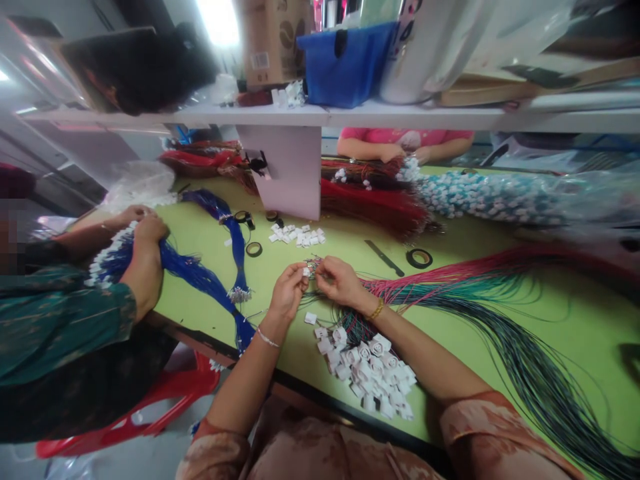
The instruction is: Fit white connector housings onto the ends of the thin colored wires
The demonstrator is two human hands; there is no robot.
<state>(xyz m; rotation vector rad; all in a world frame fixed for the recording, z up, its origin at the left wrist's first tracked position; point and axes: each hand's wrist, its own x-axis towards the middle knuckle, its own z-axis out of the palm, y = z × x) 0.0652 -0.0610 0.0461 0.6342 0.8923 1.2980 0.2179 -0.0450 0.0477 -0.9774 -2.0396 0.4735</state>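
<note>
My left hand point(289, 289) pinches a small white connector point(305, 271) over the green table point(280, 257). My right hand point(338, 280) is closed on the ends of thin wires point(313, 265) right beside that connector. Those wires belong to a long red, green and dark bundle point(480, 293) that runs off to the right. A heap of white connectors with wires attached point(370, 373) lies under my right forearm, and one loose white connector point(311, 318) sits just below my hands.
A co-worker on the left point(145, 257) handles a blue wire bundle point(210, 280). Another person in pink point(400, 143) works across the table. Loose white connectors point(297, 235), tape rolls point(419, 257), a flat dark tool point(384, 257), red wire bundles point(380, 200) and a shelf support point(293, 167) stand nearby.
</note>
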